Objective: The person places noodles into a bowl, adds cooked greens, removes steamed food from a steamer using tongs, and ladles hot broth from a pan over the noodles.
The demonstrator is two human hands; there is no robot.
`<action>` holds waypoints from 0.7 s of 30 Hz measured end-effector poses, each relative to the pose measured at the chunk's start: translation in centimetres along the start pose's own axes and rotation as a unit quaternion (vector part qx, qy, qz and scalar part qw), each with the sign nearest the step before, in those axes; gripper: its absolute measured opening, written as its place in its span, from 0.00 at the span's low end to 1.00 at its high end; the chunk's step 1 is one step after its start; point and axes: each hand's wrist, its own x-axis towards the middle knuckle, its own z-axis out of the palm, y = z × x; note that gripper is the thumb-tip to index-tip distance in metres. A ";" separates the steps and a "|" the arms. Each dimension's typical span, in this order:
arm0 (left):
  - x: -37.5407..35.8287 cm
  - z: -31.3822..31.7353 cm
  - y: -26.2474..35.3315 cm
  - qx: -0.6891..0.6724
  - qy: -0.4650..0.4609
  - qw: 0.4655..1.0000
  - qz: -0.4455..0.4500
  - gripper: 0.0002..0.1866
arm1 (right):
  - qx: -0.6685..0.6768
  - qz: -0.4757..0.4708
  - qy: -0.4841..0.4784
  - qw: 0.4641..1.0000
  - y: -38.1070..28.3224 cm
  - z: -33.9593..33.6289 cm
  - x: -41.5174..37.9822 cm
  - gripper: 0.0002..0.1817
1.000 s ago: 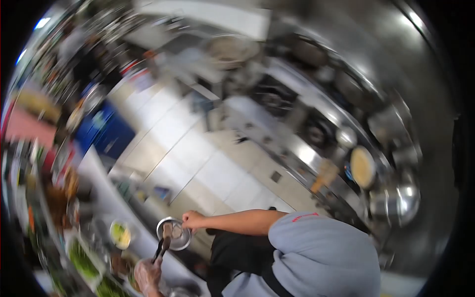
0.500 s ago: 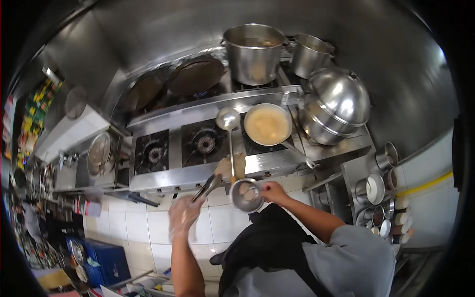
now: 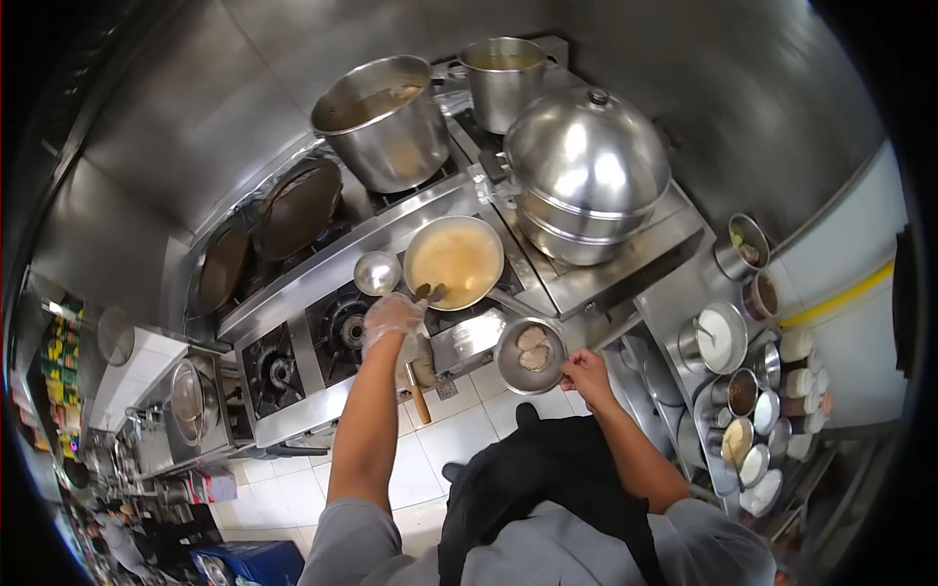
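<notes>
gripping dark-tipped tongs [image 3: 430, 292], the gloved left hand [image 3: 390, 323] has its fingers closed round them at the near-left rim of a pan [image 3: 501, 256] of pale liquid [image 3: 456, 256]; the right hand's [image 3: 584, 376] fingers clamp a metal bowl [image 3: 509, 369] with meat pieces [image 3: 534, 358] inside.

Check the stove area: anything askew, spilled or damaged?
Mildly odd: the ladle lies across the stove, its wooden handle poking past the front edge beside what looks like a cloth, where it could get knocked. No spill or damage visible.
</notes>
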 end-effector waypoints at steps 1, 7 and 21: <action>-1.2 -1.2 0.2 0.004 0.010 1.000 0.008 0.30 | -0.013 -0.005 0.000 1.000 -0.2 0.1 0.1 0.07; -10.6 -3.7 0.7 0.007 0.029 0.968 0.248 0.28 | -0.028 -0.009 -0.038 0.999 -0.9 1.7 1.7 0.08; -8.5 -1.5 -0.8 0.068 -0.013 0.976 0.209 0.26 | -0.055 -0.010 -0.123 0.991 0.0 7.1 4.7 0.07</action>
